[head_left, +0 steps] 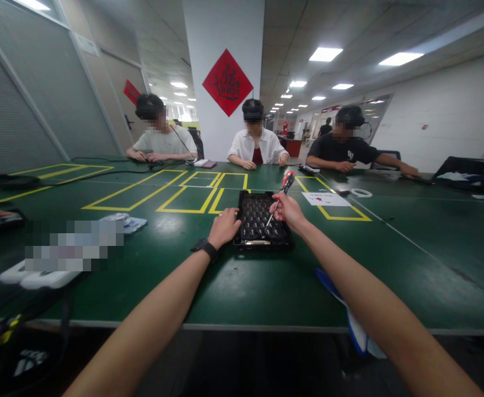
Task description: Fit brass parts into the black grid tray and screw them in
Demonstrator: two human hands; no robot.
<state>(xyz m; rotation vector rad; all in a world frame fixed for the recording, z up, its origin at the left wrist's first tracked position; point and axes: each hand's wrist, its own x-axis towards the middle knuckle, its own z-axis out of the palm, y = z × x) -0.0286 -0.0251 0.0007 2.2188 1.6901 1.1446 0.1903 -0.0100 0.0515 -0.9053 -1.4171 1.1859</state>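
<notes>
A black rectangular case [263,246] with rows of small shiny shapes inside lies on the green table in front of me. At its left side, my left hand [224,227] grips the rim, fingers bent over the edge and a dark band on the wrist. My right hand [287,211] is closed round a screwdriver [286,182] with a red and black handle. The handle tilts up and to the right, and the metal shaft slants down into the case. Whether its tip touches anything inside is too small to tell.
Yellow tape rectangles mark the green table [250,292]. A white paper [326,199] and a white ring [361,193] lie to the right. On the left are white devices [52,278] and cables. Under my right forearm is a blue-edged object [331,284]. Several people sit around the table.
</notes>
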